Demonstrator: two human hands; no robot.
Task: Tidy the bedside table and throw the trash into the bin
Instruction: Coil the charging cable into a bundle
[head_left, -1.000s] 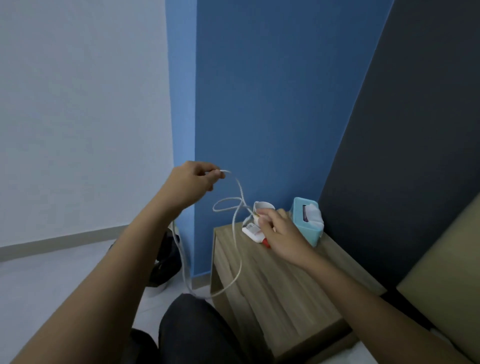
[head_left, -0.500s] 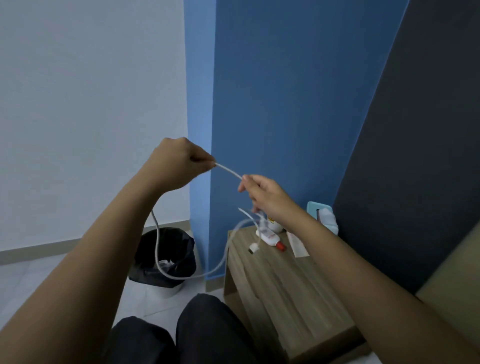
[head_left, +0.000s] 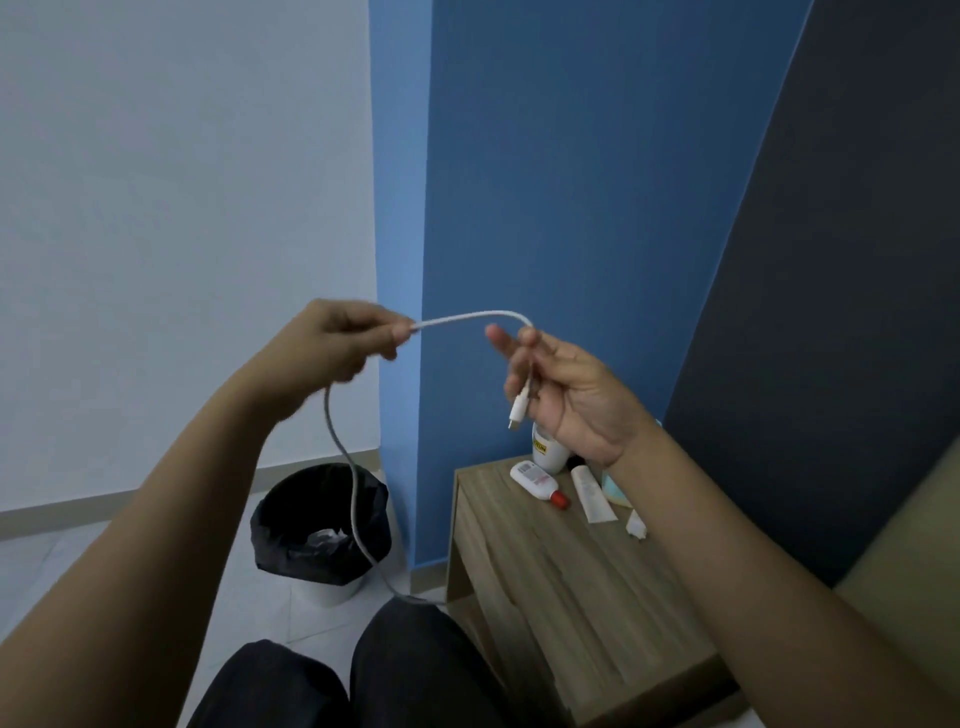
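- Holding a white cable (head_left: 470, 315) up in front of the blue wall (head_left: 571, 208), I have both hands raised above the bedside table (head_left: 561, 566).
- My left hand (head_left: 332, 348) is closed in a fist around the cable; from there the cord hangs down in front of the bin (head_left: 322, 525) and ends near my dark-clad knee (head_left: 415, 665).
- My right hand (head_left: 571, 395) pinches the cable between thumb and fingers near its end, palm turned toward me, with the white connector (head_left: 518, 410) dangling just below the grip.
- Between my two hands the cable arches in a short upward curve.
- On the far end of the wooden table lie a white bottle with a red cap (head_left: 537, 482) on its side, a white tube (head_left: 592, 493) beside it, a white jar with a yellow label (head_left: 548, 449) behind them, and a small crumpled white scrap (head_left: 636, 525) to the right.
- A pale teal object (head_left: 613, 491) sits partly hidden behind my right wrist.
- Lined with a black bag, the bin stands on the floor left of the table and holds some crumpled clear wrapping (head_left: 324, 538).
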